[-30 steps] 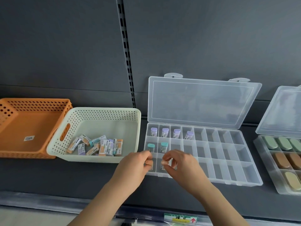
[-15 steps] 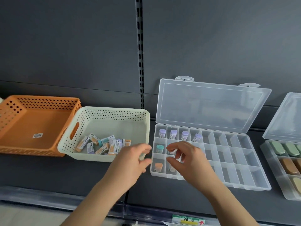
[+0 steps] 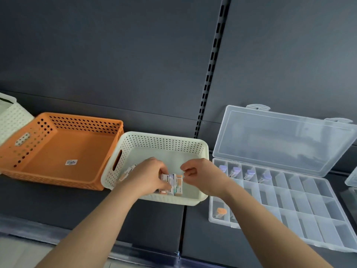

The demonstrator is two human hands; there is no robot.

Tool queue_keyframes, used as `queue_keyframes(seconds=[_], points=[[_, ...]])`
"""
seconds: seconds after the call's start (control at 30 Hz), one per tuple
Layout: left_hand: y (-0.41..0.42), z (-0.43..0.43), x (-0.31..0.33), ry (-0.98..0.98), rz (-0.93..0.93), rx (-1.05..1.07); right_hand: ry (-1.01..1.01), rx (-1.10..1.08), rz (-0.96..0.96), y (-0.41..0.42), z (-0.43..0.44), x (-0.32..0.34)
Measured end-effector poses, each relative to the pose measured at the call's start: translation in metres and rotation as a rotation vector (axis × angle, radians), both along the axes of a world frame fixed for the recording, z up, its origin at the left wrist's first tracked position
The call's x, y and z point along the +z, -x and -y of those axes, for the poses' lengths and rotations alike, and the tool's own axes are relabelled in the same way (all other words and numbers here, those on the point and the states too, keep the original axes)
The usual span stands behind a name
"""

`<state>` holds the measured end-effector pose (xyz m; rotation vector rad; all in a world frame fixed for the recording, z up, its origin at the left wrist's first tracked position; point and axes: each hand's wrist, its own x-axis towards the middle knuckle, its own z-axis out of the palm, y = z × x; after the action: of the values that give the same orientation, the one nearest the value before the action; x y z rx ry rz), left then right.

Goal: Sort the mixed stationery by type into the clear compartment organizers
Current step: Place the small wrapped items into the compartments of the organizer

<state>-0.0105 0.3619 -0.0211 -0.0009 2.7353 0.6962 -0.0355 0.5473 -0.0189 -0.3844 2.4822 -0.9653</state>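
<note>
Our left fingers (image 3: 164, 183) are curled down onto a cluster of small cases (image 3: 174, 182), the thumb lying across one of them, so that our left hand (image 3: 146, 178) grips the pile low in the cream basket (image 3: 164, 139). At three o'clock from it, our right hand (image 3: 202, 176) hovers over the basket's right rim, apart from the cases; its fingers (image 3: 186, 169) are curled in towards the thumb, and we see nothing held between them. More of the small cases peep out at nine o'clock from the left hand, against the basket's near left wall. The cases we can see are white with coloured ends, orange and green among them; we cannot read their print. At three o'clock from the basket, just beside it, lies the clear organizer (image 3: 309, 209), its lid (image 3: 280, 140) tilted back open. In its far row four purple-capped cases (image 3: 249, 174) stand, one to a compartment, and an orange-capped case (image 3: 221, 210) sits in the near left corner compartment; our right forearm hides part of the left columns. At nine o'clock from the cream basket, touching it, is the orange basket (image 3: 83, 120) with a small label (image 3: 71, 162) on its floor. All of these rest on a dark shelf (image 3: 154, 219), and a second clear box (image 3: 351, 176) shows at the three o'clock edge.
</note>
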Motion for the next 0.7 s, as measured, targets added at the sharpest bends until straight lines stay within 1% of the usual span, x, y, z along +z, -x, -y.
queue_keyframes(seconds=[0.1,0.2,0.3,0.47,0.63,0.7], points=[[0.002,0.012,-0.004,-0.078,0.007,0.037,-0.055,0.03,0.007,0.01,0.015,-0.004],[0.004,0.029,-0.006,-0.119,-0.031,0.093,-0.096,0.101,0.047,0.018,0.028,-0.007],[0.007,0.047,-0.006,-0.097,-0.017,0.081,-0.124,0.165,0.067,0.021,0.035,-0.014],[0.011,0.063,-0.011,-0.079,0.096,-0.001,-0.156,0.178,0.048,0.025,0.035,-0.018],[0.017,0.071,-0.014,-0.071,0.021,0.038,-0.148,0.22,0.032,0.023,0.033,-0.015],[0.019,0.075,-0.014,-0.052,0.018,0.047,-0.151,0.232,0.038,0.021,0.034,-0.013]])
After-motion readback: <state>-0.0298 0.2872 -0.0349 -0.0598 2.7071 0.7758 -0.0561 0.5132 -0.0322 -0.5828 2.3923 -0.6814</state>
